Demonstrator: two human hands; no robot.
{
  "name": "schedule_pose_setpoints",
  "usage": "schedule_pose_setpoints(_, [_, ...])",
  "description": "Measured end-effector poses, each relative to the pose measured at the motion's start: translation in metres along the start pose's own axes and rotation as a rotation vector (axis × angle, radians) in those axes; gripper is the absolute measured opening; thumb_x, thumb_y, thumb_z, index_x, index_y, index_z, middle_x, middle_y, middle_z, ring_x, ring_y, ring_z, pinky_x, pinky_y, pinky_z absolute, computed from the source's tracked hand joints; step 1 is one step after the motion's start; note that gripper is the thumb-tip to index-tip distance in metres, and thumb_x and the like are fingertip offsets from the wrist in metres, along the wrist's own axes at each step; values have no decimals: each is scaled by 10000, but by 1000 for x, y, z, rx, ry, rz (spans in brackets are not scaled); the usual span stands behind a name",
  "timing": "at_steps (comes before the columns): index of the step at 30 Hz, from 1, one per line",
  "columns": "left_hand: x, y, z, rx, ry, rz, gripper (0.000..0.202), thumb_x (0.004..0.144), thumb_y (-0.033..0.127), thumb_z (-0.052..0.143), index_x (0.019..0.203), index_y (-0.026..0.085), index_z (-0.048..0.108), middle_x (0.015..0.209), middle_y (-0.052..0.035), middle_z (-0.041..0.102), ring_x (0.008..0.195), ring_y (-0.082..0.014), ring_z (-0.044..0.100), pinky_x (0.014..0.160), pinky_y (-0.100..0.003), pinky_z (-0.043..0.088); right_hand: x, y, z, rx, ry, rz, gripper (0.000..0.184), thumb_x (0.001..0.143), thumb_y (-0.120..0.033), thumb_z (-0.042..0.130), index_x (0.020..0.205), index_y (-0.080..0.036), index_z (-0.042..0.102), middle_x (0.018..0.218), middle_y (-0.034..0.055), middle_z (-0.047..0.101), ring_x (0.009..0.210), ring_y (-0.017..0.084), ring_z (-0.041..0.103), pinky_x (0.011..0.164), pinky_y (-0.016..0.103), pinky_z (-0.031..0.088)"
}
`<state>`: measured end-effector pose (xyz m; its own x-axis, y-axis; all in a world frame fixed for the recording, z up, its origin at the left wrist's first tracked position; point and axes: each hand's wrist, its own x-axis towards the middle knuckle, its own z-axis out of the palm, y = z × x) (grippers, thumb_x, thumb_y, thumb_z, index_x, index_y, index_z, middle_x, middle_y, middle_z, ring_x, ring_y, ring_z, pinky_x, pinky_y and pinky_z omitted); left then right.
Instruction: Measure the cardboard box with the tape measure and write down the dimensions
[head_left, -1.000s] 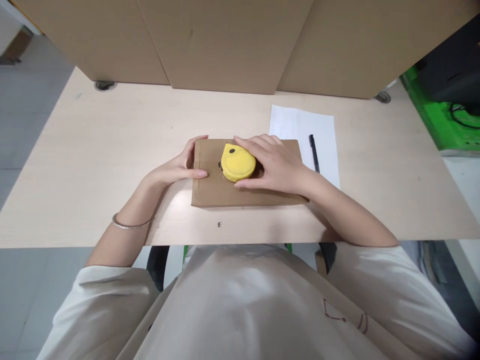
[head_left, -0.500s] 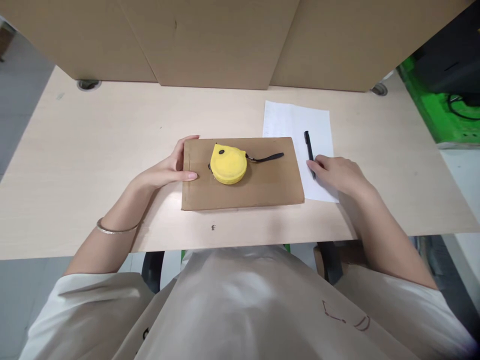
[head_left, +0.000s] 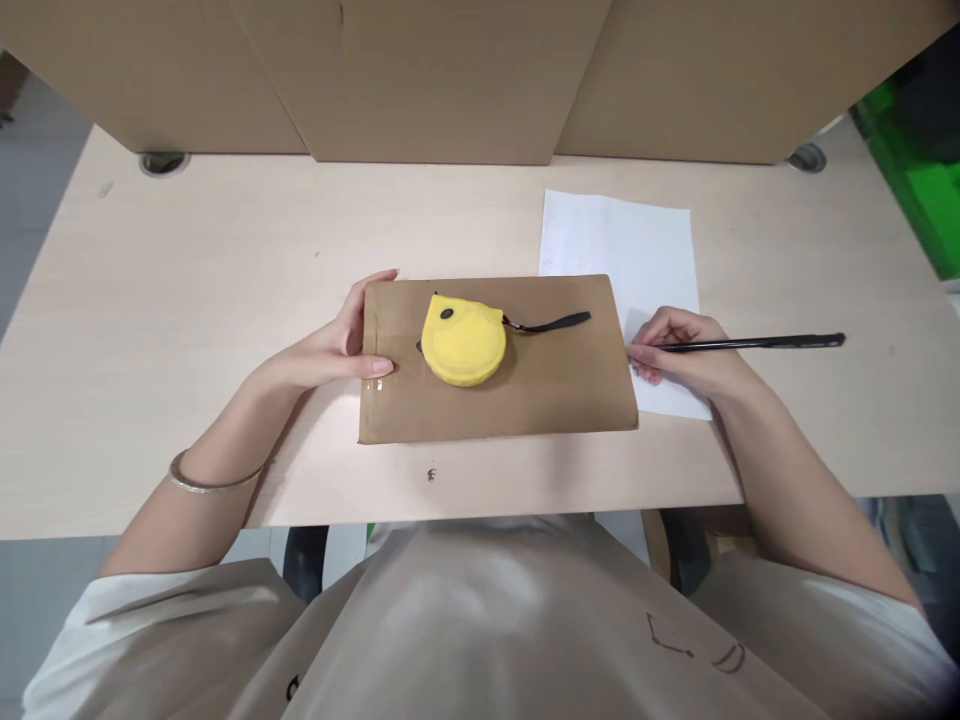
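Observation:
My left hand [head_left: 341, 338] is closed on the left end of a flat cardboard box [head_left: 555, 385], thumb on top and fingers along the far side. On the box rests a yellow, bird-shaped pouch [head_left: 465, 345] with a black eye and beak. Its black wrist strap [head_left: 559, 324] stretches to the right. Over the white paper [head_left: 622, 235], just right of the box, my right hand [head_left: 686, 350] pinches a black pen [head_left: 780, 342]. The pen's long end points right, and its other end is hidden in the fingers. Part of the paper lies behind the box.
Tall cardboard panels [head_left: 435, 80] stand along the back of the pale wooden desk [head_left: 187, 270]. Round cable holes, one at the left [head_left: 163, 163] and one at the right [head_left: 806, 157], sit by the panels. My torso is close to the front edge.
My right hand has picked the pen up off the paper and turned it, so it now points right. The left hand keeps its grip on the box. The view has shifted slightly.

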<state>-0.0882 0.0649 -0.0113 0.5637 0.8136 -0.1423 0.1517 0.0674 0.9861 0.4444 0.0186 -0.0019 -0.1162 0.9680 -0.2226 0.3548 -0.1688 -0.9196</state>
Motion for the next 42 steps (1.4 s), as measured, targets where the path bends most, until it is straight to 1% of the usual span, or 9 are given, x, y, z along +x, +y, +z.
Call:
schedule_pose_setpoints(7, [-1,6,2,-9,-15,-11,1453,749,515,1196,1972,456,414,2045,-138,461,1880,-579,464,1512,-695,543,-3,-3,0,-24,4,28,693,668,-665,1212,638,-260,650,588,31,666,561,150,581,565,320,451])
schedule_pose_setpoints(14, [-3,6,3,-12,-14,-50,1493,767,520,1184,2000,451,346,2043,-160,459,1870,-585,485,1507,-727,538,-5,-8,6,-75,11,110,721,579,-770,1204,659,-245,717,673,34,668,650,157,538,616,328,416])
schedule_pose_setpoints(21, [-5,4,1,17,-8,-36,1485,767,528,1178,1998,456,350,2070,-154,411,1867,-584,473,1509,-715,536,-6,-9,7,-90,14,103,706,607,-735,1179,642,-241,676,686,26,652,668,158,525,645,340,392])
schedule_pose_setpoints(26, [-6,2,-1,16,-11,-24,1426,790,513,1168,1981,467,385,2064,-148,414,1872,-575,465,1493,-697,558,-6,-6,7,-101,16,40,770,655,-793,1184,633,-249,640,661,21,623,627,148,498,602,332,363])
schedule_pose_setpoints(30, [-7,-1,0,-10,-10,-6,1385,793,519,1171,1959,458,426,2009,-149,500,1834,-559,524,1484,-687,572,-5,-6,9,0,41,30,824,760,-967,1086,690,-276,642,590,27,650,528,164,539,548,354,422])
schedule_pose_setpoints(32, [-6,-1,0,-20,-5,8,1368,782,519,1180,1943,454,458,2000,-144,517,1837,-560,522,1506,-692,545,-4,-8,10,25,55,52,841,731,-1010,1074,712,-284,651,599,38,688,506,169,555,509,358,433])
schedule_pose_setpoints(36, [-5,-1,0,-15,7,7,1393,746,524,1200,1933,451,475,1987,-143,533,1824,-562,534,1522,-689,526,-4,-11,10,-19,51,69,790,593,-849,1220,704,-281,682,633,36,713,549,168,588,513,345,470])
schedule_pose_setpoints(38, [-4,0,0,-15,2,-1,1399,743,529,1202,1933,449,471,2000,-142,519,1830,-566,526,1517,-688,533,-5,-11,9,-29,46,55,753,617,-782,1232,668,-277,676,614,36,690,562,168,591,537,343,478])
schedule_pose_setpoints(42, [-3,1,2,-36,-1,6,1385,744,538,1208,1923,456,487,1993,-141,532,1837,-575,525,1531,-706,510,-5,-8,10,-38,38,29,700,677,-719,1217,633,-268,683,590,41,660,547,154,551,542,334,428])
